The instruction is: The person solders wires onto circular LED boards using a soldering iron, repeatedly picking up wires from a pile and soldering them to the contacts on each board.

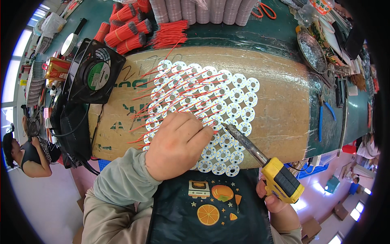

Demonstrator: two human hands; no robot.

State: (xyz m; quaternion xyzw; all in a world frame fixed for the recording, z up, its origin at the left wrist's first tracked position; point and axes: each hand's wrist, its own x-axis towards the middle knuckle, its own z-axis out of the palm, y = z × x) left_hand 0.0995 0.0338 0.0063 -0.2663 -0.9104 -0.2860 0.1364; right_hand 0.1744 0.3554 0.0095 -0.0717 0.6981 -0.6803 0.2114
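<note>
My right hand grips the yellow handle of a soldering iron. Its metal shaft slants up and left, with the tip at a white ring-shaped LED board in the middle of the group. Close to that tip, my left hand is closed in a pinch, a thin red wire showing at its fingertips. Rows of these LED boards lie side by side, and my left hand covers some of them. Red wires lie slanted across the boards on the left.
The boards rest on a taped cardboard sheet. A black fan stands at left. Behind are red wire bundles and stacked grey discs. Blue-handled pliers and a round metal tin lie at right. Another person sits far left.
</note>
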